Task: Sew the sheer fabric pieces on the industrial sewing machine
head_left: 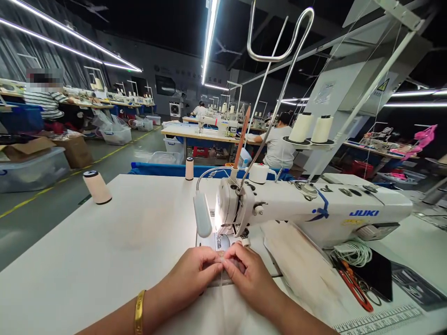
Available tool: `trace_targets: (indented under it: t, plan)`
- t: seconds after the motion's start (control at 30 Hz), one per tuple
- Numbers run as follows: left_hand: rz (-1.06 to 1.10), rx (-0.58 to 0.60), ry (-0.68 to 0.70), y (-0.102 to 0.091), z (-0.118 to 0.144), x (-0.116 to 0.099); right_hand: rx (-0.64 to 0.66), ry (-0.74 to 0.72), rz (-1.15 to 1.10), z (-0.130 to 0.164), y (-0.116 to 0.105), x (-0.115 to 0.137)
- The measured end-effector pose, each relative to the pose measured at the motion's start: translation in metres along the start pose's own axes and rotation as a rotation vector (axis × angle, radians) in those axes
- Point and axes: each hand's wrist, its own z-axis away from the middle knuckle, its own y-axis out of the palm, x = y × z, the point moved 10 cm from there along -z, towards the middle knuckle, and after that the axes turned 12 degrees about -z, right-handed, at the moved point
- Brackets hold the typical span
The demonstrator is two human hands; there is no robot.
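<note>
Both hands meet near the needle of the sewing machine (314,209): the left hand (190,274) and right hand (249,277) pinch a thin white strip (222,279) between fingertips, lying on the white worktop (104,251). Red scissors (354,286) lie right.

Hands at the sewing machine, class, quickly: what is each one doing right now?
Left hand: fingertips pinched shut on the thin white strip in front of the needle.
Right hand: pinched shut on the same strip.
</note>
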Motion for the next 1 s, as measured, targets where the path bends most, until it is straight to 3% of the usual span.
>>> trace_targets:
  t: [0.2, 0.4, 0.6, 1.0]
  plan:
    - [-0.008, -0.199, -0.01, -0.012, 0.001, 0.001, -0.019, 0.039, -0.016, 0.0, -0.001, -0.004]
    - [0.155, -0.178, -0.099, -0.005, -0.003, 0.009, -0.051, 0.03, -0.048, 0.001, -0.005, -0.001]
    - [0.161, -0.175, -0.188, -0.003, -0.001, 0.012, -0.054, 0.021, -0.047, 0.002, -0.006, 0.0]
    - [0.166, -0.181, -0.088, -0.006, -0.001, 0.003, -0.065, -0.001, -0.028, 0.003, -0.007, 0.002]
